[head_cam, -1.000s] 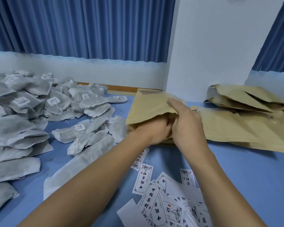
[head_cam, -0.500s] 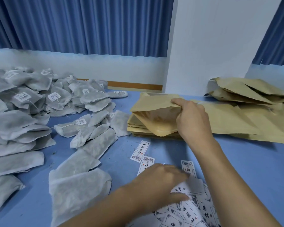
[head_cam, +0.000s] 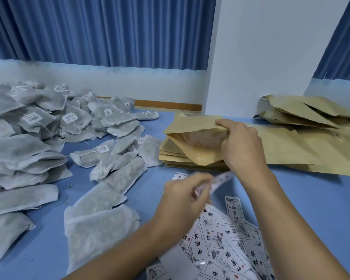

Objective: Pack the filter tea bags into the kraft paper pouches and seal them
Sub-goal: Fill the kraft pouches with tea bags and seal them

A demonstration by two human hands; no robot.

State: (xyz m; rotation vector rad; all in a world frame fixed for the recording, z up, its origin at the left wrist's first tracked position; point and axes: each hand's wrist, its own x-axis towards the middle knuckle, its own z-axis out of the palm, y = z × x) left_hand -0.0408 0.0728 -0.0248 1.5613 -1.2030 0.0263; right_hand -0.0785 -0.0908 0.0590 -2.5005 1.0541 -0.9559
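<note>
Kraft paper pouch (head_cam: 196,142) is held up at its mouth end over a flat stack of pouches (head_cam: 173,156), near the middle of the blue table (head_cam: 315,203). Its opening faces the camera and gapes wide enough to show the paler inside, while its lower lip rests on the stack. The right hand (head_cam: 240,146) grasps the right side of that mouth, with its thumb laid along the upper rim and its fingers curled round the paper. Just below and in front, the left hand (head_cam: 182,197) pinches a label slip (head_cam: 220,179) between thumb and fingers. The slip is smeared by motion, and its free end points up and to the right toward the pouch; whether it touches the stack cannot be told. Under the left wrist lies a loose heap of printed labels (head_cam: 222,247), white with black characters and small red marks, overlapping at many angles. To the left, filter tea bags (head_cam: 32,126) are heaped across the table, grey-white, and several carry small barcode tags on strings. A few larger tea bags (head_cam: 97,225) lie flat nearer the camera. To the right of the stack, more kraft pouches (head_cam: 311,150) are spread out flat, with a crumpled pile (head_cam: 303,112) behind them against a white pillar (head_cam: 261,47). Blue curtains (head_cam: 109,31) hang along the back.
</note>
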